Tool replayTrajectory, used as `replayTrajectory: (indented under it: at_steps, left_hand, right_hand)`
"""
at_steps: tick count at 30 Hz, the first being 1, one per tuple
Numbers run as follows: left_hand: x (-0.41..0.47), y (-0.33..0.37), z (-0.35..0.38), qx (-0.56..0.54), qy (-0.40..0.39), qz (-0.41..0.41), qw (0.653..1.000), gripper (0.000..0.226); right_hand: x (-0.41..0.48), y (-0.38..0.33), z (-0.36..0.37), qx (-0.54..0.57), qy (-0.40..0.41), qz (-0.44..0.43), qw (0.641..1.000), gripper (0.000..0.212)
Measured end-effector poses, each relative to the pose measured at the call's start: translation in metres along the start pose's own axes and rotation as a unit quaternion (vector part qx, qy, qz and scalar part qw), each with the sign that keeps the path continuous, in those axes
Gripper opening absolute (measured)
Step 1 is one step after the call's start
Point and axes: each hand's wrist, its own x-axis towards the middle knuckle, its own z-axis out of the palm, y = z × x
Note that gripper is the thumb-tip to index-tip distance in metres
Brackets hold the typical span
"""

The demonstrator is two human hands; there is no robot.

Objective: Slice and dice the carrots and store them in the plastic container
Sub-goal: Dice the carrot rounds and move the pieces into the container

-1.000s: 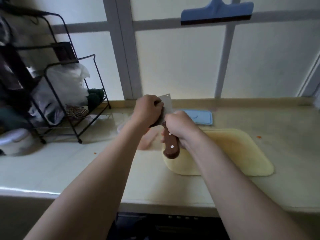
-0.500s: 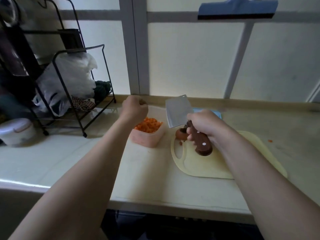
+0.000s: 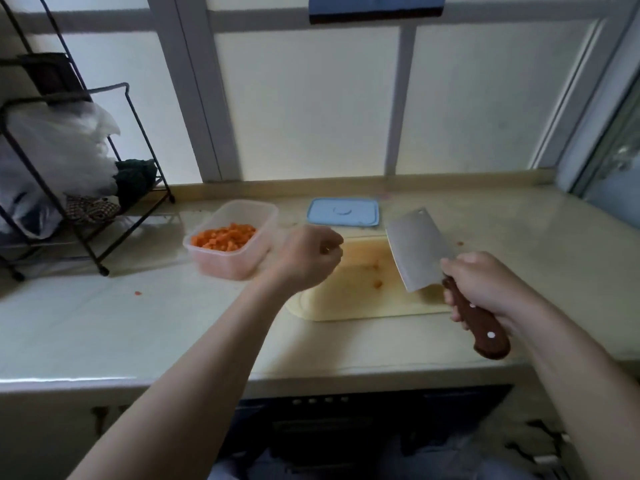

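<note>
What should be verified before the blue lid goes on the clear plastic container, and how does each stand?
1. Diced orange carrot in the clear plastic container: ok.
2. Flat blue plastic lid ready behind the pale yellow cutting board: ok.
3. Board cleared: not ok, orange bits lie on it.
4. Steel cleaver with brown wooden handle put down: not ok, right hand grips it.
5. Left hand free: cannot tell, fingers curled, palm hidden.

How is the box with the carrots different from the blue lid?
The box is clear and deep; the lid is blue and flat. The box holds diced carrots; the lid lies bare, off the box, farther right. Both are rounded rectangles resting on the counter.
</note>
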Motion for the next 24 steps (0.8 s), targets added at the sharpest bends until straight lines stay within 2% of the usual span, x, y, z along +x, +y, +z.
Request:
replayTrajectory:
  at_steps: [3,6,12,20,24]
  left_hand:
    - [0.0,0.003,0.031,0.116,-0.071,0.022,0.99,0.035]
    - [0.003,0.004,0.049,0.15,-0.077,0.037,0.985,0.037]
    - [0.011,0.009,0.059,0.096,-0.054,0.027,0.994,0.039]
    - [0.021,0.013,0.062,0.044,-0.039,-0.007,0.998,0.023]
    - [0.025,0.015,0.068,0.025,-0.045,-0.019,0.998,0.035]
  right_hand:
    - [0.0,0.015,-0.005,0.004,0.005,0.011,1.0,0.024]
    - [0.0,0.024,-0.003,0.002,-0.011,0.019,1.0,0.023]
    - [-0.001,0.026,0.007,-0.004,-0.053,0.039,0.998,0.023]
    - [0.0,0.026,0.019,-0.027,-0.081,0.042,0.996,0.027]
    - [0.003,0.026,0.023,-0.032,-0.08,0.038,0.996,0.028]
